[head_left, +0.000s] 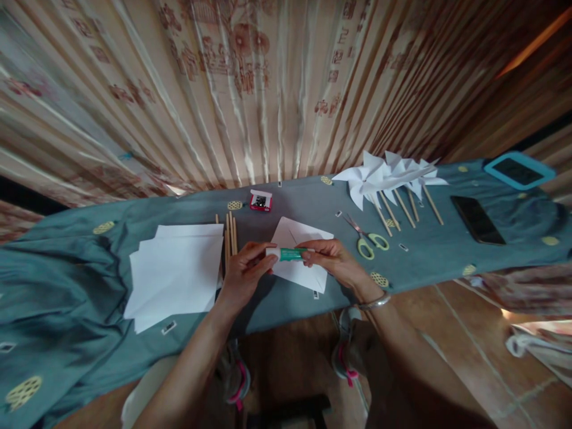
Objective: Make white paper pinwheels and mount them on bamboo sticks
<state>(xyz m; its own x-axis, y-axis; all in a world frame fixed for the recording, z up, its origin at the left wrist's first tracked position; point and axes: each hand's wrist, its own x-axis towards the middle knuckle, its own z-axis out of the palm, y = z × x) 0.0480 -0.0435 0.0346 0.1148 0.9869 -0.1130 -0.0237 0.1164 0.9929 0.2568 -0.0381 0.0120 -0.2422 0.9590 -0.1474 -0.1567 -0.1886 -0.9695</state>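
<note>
A green glue stick [291, 254] with a white end is held level between both hands. My left hand [245, 271] pinches the white end. My right hand [333, 259] grips the green end from the other side. Below them lies a white paper square [297, 231] with slits cut toward its middle, partly hidden by the hands and the glue stick. Wooden sticks [231, 233] lie just beyond my left hand. Scissors with green handles [367, 241], blades apart, rest to the right of my right hand.
A stack of white paper [176, 274] lies left. At the back are a small red box of dark pins [261, 201] and several paper pinwheels on sticks [388, 176]. A black phone [477, 219] and blue-framed tablet [519, 170] sit right. A curtain [277, 89] hangs behind the cloth-covered table.
</note>
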